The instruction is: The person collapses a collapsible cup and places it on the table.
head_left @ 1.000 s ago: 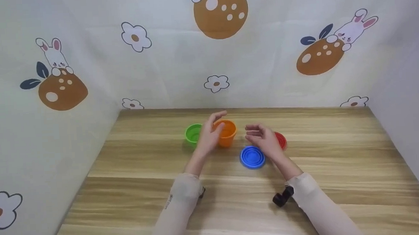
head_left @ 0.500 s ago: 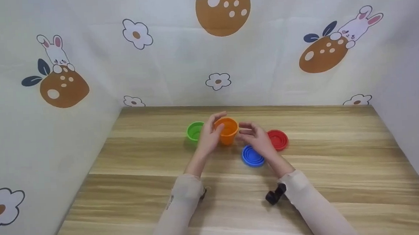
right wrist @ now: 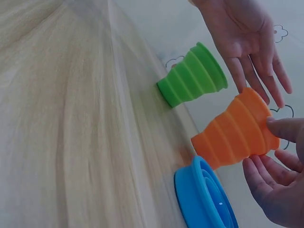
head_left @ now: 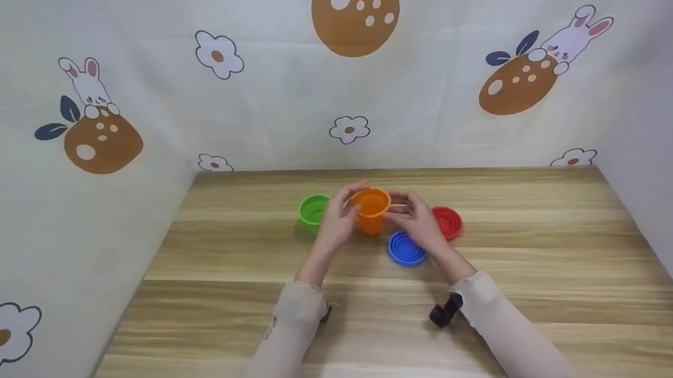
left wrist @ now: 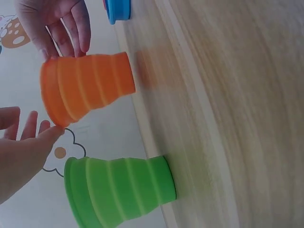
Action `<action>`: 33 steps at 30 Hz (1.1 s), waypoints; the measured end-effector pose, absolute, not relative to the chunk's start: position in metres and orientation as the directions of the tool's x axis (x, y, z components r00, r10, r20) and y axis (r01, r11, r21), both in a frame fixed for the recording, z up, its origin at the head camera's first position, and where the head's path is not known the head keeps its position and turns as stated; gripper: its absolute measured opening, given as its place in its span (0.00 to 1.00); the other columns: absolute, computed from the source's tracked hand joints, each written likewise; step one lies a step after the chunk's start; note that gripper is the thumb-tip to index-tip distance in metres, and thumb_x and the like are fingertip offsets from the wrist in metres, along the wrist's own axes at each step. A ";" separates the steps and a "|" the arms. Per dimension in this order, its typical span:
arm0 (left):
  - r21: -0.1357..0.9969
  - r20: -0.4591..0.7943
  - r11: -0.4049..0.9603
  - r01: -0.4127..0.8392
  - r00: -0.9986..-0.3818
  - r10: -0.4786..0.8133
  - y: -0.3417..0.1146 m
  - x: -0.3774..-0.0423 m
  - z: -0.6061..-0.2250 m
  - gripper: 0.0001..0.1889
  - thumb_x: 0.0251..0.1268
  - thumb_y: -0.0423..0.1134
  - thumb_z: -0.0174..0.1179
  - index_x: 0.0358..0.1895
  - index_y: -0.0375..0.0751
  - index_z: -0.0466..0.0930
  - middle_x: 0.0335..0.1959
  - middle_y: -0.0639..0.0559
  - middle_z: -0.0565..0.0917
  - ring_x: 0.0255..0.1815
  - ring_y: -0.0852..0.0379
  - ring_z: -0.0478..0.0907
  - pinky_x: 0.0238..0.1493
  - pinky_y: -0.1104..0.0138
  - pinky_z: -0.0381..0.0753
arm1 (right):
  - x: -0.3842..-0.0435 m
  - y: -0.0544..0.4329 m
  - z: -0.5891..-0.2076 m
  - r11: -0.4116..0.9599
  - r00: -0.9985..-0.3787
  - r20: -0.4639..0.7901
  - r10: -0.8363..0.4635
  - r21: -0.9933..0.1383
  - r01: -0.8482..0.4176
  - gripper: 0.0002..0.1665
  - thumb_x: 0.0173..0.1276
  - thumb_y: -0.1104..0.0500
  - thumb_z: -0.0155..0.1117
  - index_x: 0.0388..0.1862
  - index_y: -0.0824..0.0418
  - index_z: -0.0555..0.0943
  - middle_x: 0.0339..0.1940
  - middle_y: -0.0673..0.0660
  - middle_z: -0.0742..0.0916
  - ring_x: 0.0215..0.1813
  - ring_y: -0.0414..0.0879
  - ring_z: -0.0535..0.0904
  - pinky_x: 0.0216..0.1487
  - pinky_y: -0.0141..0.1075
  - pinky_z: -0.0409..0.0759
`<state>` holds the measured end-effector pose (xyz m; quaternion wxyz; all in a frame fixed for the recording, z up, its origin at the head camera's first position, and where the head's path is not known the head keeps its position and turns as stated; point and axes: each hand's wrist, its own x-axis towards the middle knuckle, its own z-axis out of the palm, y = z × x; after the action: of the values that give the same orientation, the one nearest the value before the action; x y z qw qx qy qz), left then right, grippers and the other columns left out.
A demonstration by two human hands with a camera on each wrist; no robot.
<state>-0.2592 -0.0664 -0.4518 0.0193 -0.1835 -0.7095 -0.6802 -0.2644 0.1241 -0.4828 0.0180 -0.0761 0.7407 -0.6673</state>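
An orange collapsible cup (head_left: 372,207), pulled out tall and ringed, stands upright between the two hands in the head view. The left hand (head_left: 339,215) holds its left side, thumb tip at the rim and fingers behind. From the other side the right hand (head_left: 417,216) grips the cup, its thumb (right wrist: 285,128) on the rim and fingers curled beneath it. A narrow gap shows between the cup's base and the table in the left wrist view. Left of it, partly hidden by the left hand, stands a green collapsible cup (head_left: 314,209), likewise extended.
Below the right hand lies a flattened blue collapsible cup (head_left: 406,249). A flattened red one (head_left: 448,223) lies just right of that hand, partly covered. All are on a wood-grain table (head_left: 215,313), with a patterned cloth (head_left: 272,99) hanging behind and at both sides.
The right hand has moved left to the orange cup and taken hold of it, uncovering more of the red cup. The orange cup has shifted slightly right, with the left hand following.
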 end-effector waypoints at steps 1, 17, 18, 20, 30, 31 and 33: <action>0.956 0.285 0.002 0.294 -0.925 0.251 -0.066 -0.258 -0.452 0.21 0.65 0.13 0.43 0.61 0.22 0.71 0.69 0.30 0.71 0.76 0.38 0.63 0.78 0.49 0.59 | -0.264 0.126 -0.482 0.097 -0.988 0.077 -0.135 -0.991 -0.091 0.31 0.67 0.65 0.67 0.67 0.69 0.70 0.64 0.69 0.79 0.61 0.60 0.79 0.54 0.28 0.83; 0.860 0.288 0.302 0.412 -0.880 0.378 -0.052 -0.238 -0.446 0.18 0.66 0.27 0.62 0.59 0.31 0.76 0.64 0.36 0.77 0.70 0.42 0.72 0.75 0.54 0.68 | -0.245 0.157 -0.469 0.133 -0.989 0.058 -0.135 -0.988 -0.077 0.22 0.72 0.55 0.64 0.59 0.66 0.76 0.51 0.61 0.84 0.47 0.44 0.84 0.51 0.35 0.87; 0.832 0.284 0.354 0.427 -0.876 0.391 -0.051 -0.236 -0.444 0.19 0.66 0.30 0.63 0.59 0.32 0.76 0.63 0.37 0.79 0.68 0.42 0.73 0.74 0.53 0.69 | -0.244 0.158 -0.468 0.124 -0.990 0.056 -0.131 -0.990 -0.072 0.21 0.73 0.56 0.63 0.58 0.66 0.75 0.49 0.60 0.84 0.45 0.43 0.85 0.50 0.35 0.87; 0.775 0.254 0.453 0.441 -0.873 0.417 -0.049 -0.233 -0.441 0.19 0.67 0.35 0.64 0.59 0.34 0.77 0.60 0.40 0.81 0.65 0.44 0.76 0.71 0.53 0.73 | -0.241 0.160 -0.467 0.119 -0.990 0.054 -0.133 -0.990 -0.070 0.19 0.73 0.57 0.62 0.56 0.68 0.75 0.46 0.58 0.85 0.43 0.40 0.85 0.47 0.34 0.88; 0.744 0.187 0.480 0.465 -0.835 0.518 -0.044 -0.230 -0.436 0.14 0.69 0.37 0.63 0.54 0.37 0.78 0.52 0.45 0.85 0.54 0.51 0.81 0.62 0.58 0.80 | -0.226 0.172 -0.459 0.200 -0.912 0.263 -0.315 -0.921 -0.335 0.20 0.66 0.67 0.68 0.55 0.69 0.77 0.58 0.65 0.81 0.58 0.44 0.79 0.64 0.48 0.80; 0.752 0.187 0.463 0.469 -0.826 0.532 -0.044 -0.230 -0.436 0.14 0.68 0.37 0.62 0.54 0.37 0.78 0.51 0.45 0.85 0.53 0.52 0.81 0.60 0.60 0.80 | -0.225 0.173 -0.458 0.198 -0.897 0.282 -0.341 -0.911 -0.361 0.20 0.65 0.68 0.69 0.55 0.69 0.77 0.58 0.65 0.81 0.59 0.44 0.78 0.64 0.48 0.80; 0.758 0.197 0.437 0.484 -0.809 0.554 -0.044 -0.231 -0.438 0.14 0.67 0.35 0.62 0.53 0.37 0.78 0.49 0.45 0.85 0.50 0.53 0.80 0.58 0.61 0.81 | -0.224 0.175 -0.457 0.190 -0.878 0.299 -0.373 -0.902 -0.388 0.19 0.64 0.68 0.69 0.53 0.70 0.78 0.55 0.66 0.82 0.57 0.43 0.80 0.63 0.44 0.81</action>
<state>-0.2306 -0.0442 -0.4376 -0.0403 -0.3062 -0.8467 -0.4332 -0.2236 0.1749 -0.4568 -0.0064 -0.2467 0.7713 -0.5867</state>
